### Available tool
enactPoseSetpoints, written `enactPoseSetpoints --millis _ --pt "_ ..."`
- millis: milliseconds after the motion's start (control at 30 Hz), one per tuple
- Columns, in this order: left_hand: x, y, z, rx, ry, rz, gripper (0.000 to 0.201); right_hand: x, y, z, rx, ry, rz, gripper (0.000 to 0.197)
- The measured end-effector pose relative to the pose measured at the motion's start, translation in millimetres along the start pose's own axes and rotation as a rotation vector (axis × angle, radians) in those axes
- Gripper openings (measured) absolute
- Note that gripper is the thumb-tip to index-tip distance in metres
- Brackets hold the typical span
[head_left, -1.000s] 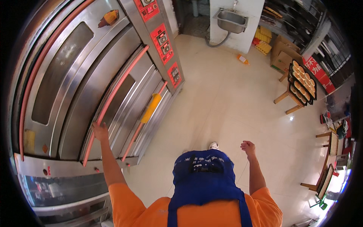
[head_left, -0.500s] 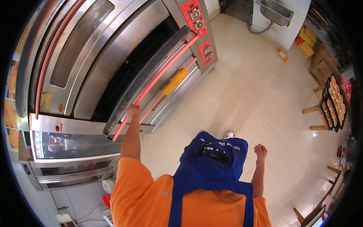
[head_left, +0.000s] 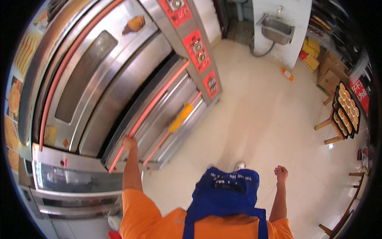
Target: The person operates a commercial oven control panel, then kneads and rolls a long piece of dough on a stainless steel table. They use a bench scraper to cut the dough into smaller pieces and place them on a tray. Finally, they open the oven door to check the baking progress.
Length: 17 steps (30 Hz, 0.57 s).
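Observation:
My left hand (head_left: 129, 143) is wrapped around the long red handle (head_left: 159, 97) of an oven door, near the handle's lower end. The door (head_left: 133, 109) stands partly open, with a narrow dark gap along its upper edge. It belongs to a large stainless-steel deck oven (head_left: 119, 65) with red control panels (head_left: 197, 49). Below it, a yellow cloth (head_left: 181, 118) is wrapped around the handle of a lower door. Away from the oven, my right hand (head_left: 281, 172) hangs over the floor at my right, its fingers curled and nothing visible in them.
On the right, a wooden stool (head_left: 332, 124) bears dark trays of round baked goods (head_left: 347, 108). A steel sink (head_left: 277, 30) is at the far wall. An orange bottle (head_left: 287, 74) lies on the tiled floor near a cardboard box (head_left: 330, 77). Wooden furniture legs (head_left: 354, 199) show at lower right.
My left hand has swung the oven door closer to shut, narrowing the dark gap. The view has tilted upward, so the surroundings sit lower. My right hand stays out at my side.

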<state>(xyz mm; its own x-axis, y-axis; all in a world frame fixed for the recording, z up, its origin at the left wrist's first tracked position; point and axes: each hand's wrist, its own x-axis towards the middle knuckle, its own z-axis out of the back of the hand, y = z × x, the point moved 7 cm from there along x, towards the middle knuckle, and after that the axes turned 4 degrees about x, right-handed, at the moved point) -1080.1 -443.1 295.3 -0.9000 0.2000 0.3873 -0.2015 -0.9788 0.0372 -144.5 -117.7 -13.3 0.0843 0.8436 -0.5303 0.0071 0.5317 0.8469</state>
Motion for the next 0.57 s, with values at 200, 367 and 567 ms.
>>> enactPoseSetpoints --millis 200,367,567 --pt "58 -15 2 0.06 -0.205 -0.002 0.028 -21 35 -23 -0.104 -0.016 0.03 0.017" --pt "53 -33 4 -0.029 -0.098 0.148 0.026 -50 45 -34 -0.169 -0.046 0.036 0.018" --pt "66 7 42 0.0 -0.056 -0.273 0.041 -61 20 -81 -0.151 0.062 -0.032 0.018"
